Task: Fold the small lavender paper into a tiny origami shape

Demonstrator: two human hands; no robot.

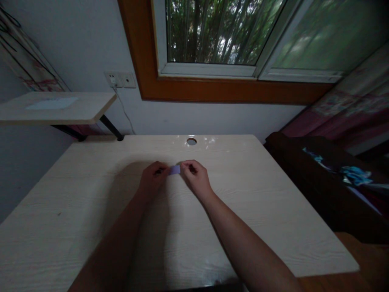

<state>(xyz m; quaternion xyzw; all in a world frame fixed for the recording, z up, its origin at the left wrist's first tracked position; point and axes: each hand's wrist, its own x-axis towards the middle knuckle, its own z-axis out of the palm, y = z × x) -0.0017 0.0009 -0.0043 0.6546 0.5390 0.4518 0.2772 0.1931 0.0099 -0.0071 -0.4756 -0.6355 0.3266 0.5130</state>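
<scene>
Mid-frame, the left hand (152, 177) and right hand (197, 177) pinch a purple slip (174, 170) at its ends; best hold it softly, flat.

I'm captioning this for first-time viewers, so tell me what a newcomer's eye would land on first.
First, probably the small purple piece pinched between the person's left grip and right grip, above the middle of the pale desk. Next, the window at the top, bright with greenery and set in a wide orange-brown surround.
</scene>
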